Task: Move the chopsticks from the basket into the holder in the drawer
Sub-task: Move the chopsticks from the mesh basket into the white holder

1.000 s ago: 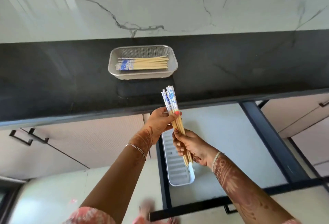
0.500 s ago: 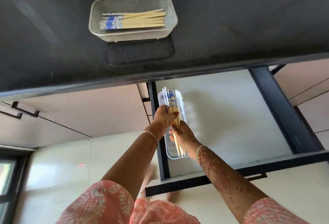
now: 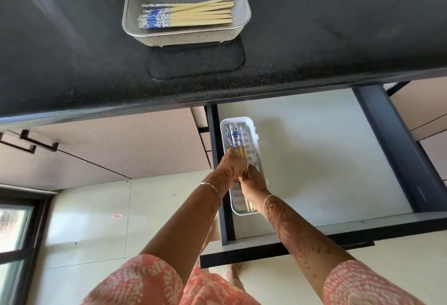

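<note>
A person's left hand (image 3: 231, 168) and right hand (image 3: 254, 185) gripped a bundle of chopsticks (image 3: 235, 137) in the white holder (image 3: 252, 130) at the left side of the open drawer (image 3: 314, 159), below the dark desk (image 3: 326, 38). The fingers (image 3: 231, 153) of both hands were curled around the bundle's plain wooden middle, the left hand farther up and the right nearer the body. The blue-patterned ends pointed toward the holder's far wall and the plain tips showed near its close end, so the bundle ran lengthwise along the holder. Whether it already touched the ribbed floor could not be told. A second lot of chopsticks (image 3: 193, 15) lay in the mesh basket (image 3: 127, 26) on the desk, patterned ends to the left, leaving the job by all appearances about half done.

The step in hand looked to be the setting-down. Done well, it would call for keeping the bundle parallel to the holder's long walls and bringing it flat onto the ribs. Only then should the fingers loosen, so that no stick rolled over the rim or crossed its neighbours. Lifting both hands straight up and clear would likely keep the set tidy ahead of any reach to the basket.
</note>
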The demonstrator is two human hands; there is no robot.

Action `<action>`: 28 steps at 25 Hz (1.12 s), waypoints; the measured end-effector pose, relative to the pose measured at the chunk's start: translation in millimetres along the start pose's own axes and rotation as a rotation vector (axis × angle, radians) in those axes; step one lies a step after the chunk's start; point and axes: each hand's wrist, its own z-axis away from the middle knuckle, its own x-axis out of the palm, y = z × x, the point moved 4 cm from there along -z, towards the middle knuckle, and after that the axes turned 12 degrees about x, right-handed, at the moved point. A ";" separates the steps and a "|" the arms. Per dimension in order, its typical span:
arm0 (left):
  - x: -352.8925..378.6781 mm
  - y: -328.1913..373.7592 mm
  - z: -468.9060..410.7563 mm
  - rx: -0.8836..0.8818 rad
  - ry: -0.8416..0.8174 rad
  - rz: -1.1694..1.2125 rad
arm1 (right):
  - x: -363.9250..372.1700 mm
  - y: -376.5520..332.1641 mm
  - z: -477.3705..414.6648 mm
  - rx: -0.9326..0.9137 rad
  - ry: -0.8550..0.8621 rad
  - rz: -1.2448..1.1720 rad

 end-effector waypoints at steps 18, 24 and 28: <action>16.6 -6.7 7.3 0.020 -0.173 -0.070 | 1.0 -4.8 1.1 -0.072 0.118 0.121; 17.5 -14.0 7.6 -0.044 -0.166 0.038 | 3.8 -6.4 5.7 -0.187 0.259 0.243; 10.1 2.8 17.7 0.035 -0.111 0.020 | 1.5 -10.8 16.1 -0.374 0.263 0.382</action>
